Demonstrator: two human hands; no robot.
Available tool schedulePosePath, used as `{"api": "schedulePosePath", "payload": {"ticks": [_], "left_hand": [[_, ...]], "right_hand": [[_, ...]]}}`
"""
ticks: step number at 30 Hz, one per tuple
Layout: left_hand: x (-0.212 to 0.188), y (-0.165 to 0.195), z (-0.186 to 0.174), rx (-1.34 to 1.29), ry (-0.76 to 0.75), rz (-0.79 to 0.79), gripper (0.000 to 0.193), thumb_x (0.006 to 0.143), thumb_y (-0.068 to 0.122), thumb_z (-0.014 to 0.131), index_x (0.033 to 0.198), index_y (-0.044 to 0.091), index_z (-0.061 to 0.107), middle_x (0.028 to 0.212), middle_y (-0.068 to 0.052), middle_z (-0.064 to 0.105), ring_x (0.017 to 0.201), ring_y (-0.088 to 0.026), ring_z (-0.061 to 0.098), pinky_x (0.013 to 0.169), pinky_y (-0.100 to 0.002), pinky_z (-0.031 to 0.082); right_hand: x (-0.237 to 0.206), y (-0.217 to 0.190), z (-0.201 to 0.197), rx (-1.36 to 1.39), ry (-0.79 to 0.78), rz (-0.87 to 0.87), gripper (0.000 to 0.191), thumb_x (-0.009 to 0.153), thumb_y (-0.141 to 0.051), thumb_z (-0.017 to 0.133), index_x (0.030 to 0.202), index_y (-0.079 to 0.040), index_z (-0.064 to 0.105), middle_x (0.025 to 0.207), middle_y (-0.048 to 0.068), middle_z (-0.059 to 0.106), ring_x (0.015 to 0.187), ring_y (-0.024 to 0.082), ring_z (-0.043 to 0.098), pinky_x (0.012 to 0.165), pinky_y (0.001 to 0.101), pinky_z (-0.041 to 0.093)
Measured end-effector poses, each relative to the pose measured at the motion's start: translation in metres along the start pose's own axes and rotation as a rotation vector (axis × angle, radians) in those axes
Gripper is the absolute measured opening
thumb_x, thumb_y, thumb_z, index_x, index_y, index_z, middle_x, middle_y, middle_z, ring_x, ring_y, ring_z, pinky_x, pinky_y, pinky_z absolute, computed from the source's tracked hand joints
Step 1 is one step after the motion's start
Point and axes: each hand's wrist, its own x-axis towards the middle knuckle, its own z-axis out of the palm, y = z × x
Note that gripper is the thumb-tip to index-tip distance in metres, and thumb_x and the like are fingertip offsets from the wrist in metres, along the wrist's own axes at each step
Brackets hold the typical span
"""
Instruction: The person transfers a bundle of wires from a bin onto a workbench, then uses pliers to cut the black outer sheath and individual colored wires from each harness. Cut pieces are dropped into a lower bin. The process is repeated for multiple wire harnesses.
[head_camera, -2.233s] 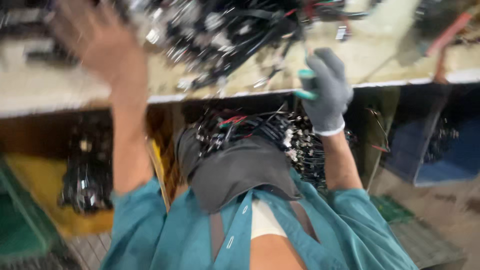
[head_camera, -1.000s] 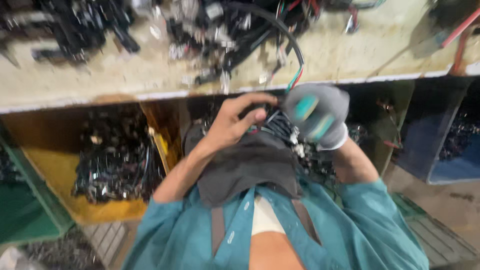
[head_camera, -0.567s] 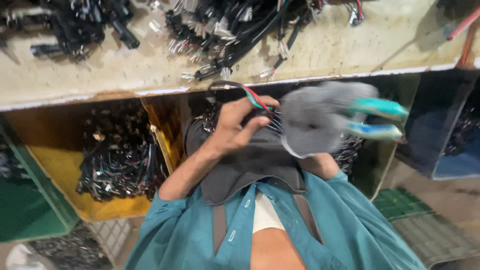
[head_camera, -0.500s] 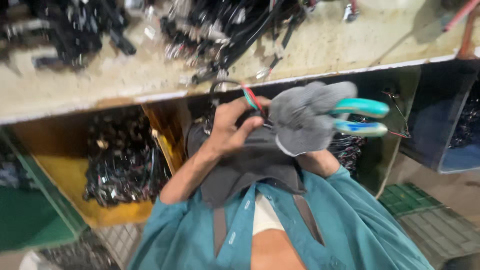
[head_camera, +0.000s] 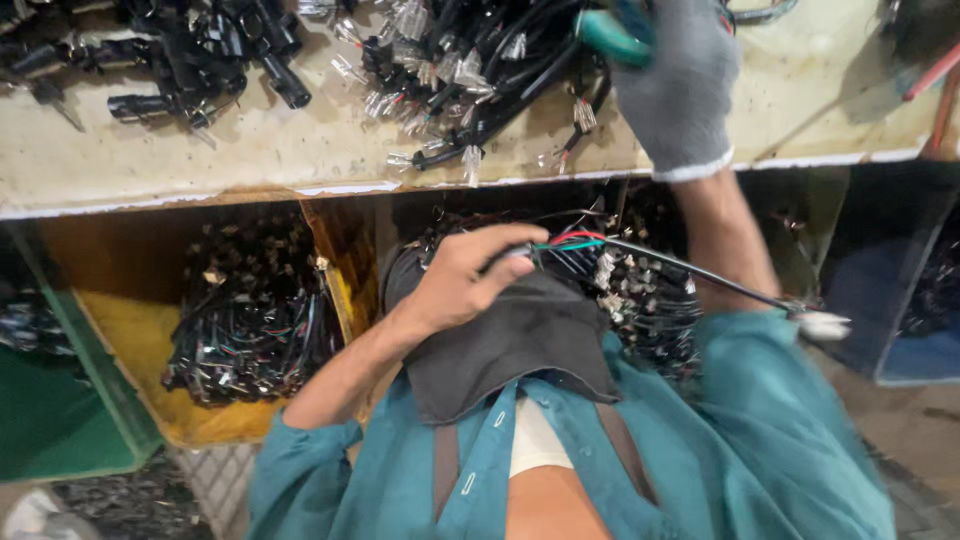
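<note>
Bare left hand (head_camera: 465, 285) fingers pinched on a black cable (head_camera: 690, 275) near its coloured wires, steadying it over the lap; gloved right hand (head_camera: 670, 85) fingers closed around teal-handled pliers (head_camera: 610, 35) above the wire pile (head_camera: 470, 60) on the bench (head_camera: 250, 150).

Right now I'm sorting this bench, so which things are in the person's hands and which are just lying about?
In hand:
- left hand pinches a black cable with coloured wire ends
- gloved right hand grips a green-handled tool

Lying about:
- tangled cables on the bench
- yellow bin of wires
- green bin
</note>
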Motion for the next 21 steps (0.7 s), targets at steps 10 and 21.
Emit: {"api": "schedulePosePath", "payload": {"ticks": [10, 21], "left_hand": [[0.044, 0.013, 0.020, -1.397, 0.457, 0.064, 0.046, 0.117, 0.044, 0.048, 0.140, 0.006, 0.040, 0.115, -0.020, 0.066, 0.120, -0.038, 0.065, 0.112, -0.051, 0.048], [0.047, 0.028, 0.001, -1.093, 0.280, 0.172, 0.042, 0.113, 0.045, 0.051, 0.130, 0.008, 0.041, 0.130, -0.032, 0.063, 0.137, -0.040, 0.055, 0.125, -0.053, 0.036]], "right_hand": [[-0.083, -0.127, -0.022, 0.648, 0.113, 0.375, 0.016, 0.106, -0.015, 0.067, 0.110, 0.000, 0.068, 0.100, 0.012, 0.071, 0.076, 0.020, 0.062, 0.069, 0.0290, 0.051], [-0.065, -0.129, -0.024, 0.620, -0.067, 0.052, 0.021, 0.092, -0.006, 0.081, 0.109, -0.005, 0.069, 0.102, 0.012, 0.073, 0.098, 0.029, 0.076, 0.087, 0.0375, 0.060]]}}
